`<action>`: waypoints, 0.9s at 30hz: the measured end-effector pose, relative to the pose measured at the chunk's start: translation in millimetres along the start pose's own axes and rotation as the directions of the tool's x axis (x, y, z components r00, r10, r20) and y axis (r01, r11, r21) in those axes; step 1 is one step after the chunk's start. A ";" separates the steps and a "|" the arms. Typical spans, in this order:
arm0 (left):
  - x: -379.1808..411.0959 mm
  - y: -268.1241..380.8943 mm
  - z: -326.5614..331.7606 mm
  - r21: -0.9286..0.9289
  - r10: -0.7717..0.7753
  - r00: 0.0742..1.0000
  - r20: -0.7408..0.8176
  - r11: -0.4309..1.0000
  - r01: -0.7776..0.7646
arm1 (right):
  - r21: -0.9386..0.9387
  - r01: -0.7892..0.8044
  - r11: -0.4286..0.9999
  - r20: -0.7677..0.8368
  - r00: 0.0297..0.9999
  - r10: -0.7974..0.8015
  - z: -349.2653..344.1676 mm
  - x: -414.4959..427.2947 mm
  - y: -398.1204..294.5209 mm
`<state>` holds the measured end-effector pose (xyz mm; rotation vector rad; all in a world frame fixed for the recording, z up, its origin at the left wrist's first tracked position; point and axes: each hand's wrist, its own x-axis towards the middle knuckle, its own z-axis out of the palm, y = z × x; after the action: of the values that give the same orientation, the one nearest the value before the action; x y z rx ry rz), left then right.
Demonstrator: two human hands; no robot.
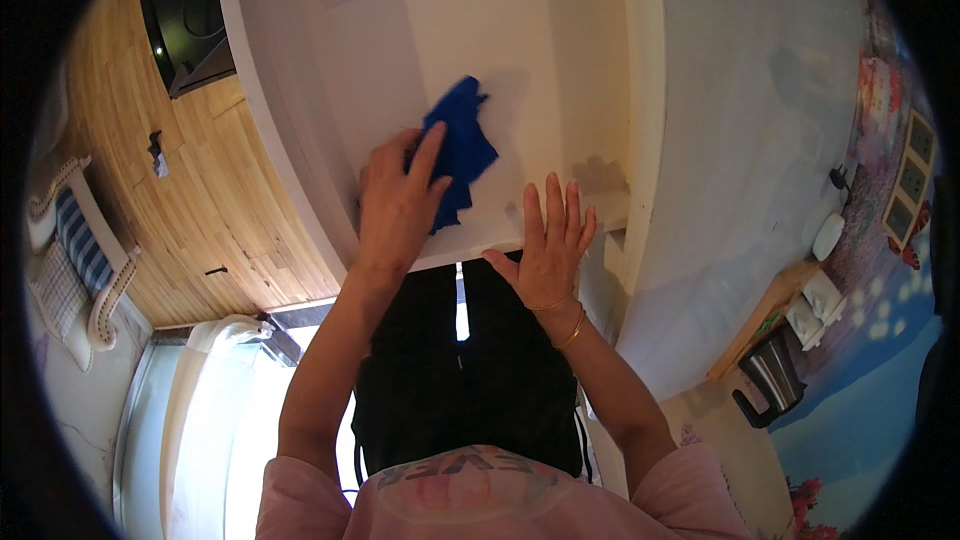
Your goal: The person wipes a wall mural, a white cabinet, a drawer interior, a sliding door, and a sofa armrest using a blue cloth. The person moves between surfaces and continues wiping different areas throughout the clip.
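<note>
A crumpled blue cloth lies on the pale inner surface of a white cabinet or shelf unit before me. My left hand rests at the cloth's left edge, index finger on top of it and thumb beside it; whether the fingers grip the fabric is hard to tell. To the right of the cloth, my right hand is spread over the unit's near edge, holding nothing, with thin gold-coloured bangles at its wrist.
A black appliance stands on the wood floor at the left, near small dark items and a cushioned seat. At right, an electric kettle, white cups and a socket panel flank the white panel. A raised side board borders the unit.
</note>
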<state>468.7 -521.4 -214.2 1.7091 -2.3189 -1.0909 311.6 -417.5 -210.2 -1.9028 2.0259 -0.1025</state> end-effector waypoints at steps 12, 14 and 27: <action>50.3 47.5 50.3 -0.076 0.701 0.600 0.386 0.672 -0.737 | 0.086 0.093 0.992 -0.266 0.962 -0.067 31.2 -12.8 16.7; 61.0 62.6 58.3 -0.140 0.736 0.590 0.333 0.657 -0.741 | 0.066 0.107 0.992 -0.290 0.954 -0.084 31.6 -11.5 16.4; 129.6 78.8 53.2 0.248 0.406 0.882 -0.238 0.904 -0.349 | 0.062 0.103 0.993 -0.277 0.957 -0.082 33.7 -14.5 19.1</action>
<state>331.7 -595.2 -254.2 1.2682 -2.4834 -0.5205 304.1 -395.2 -244.2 -2.0291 2.0680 -0.4861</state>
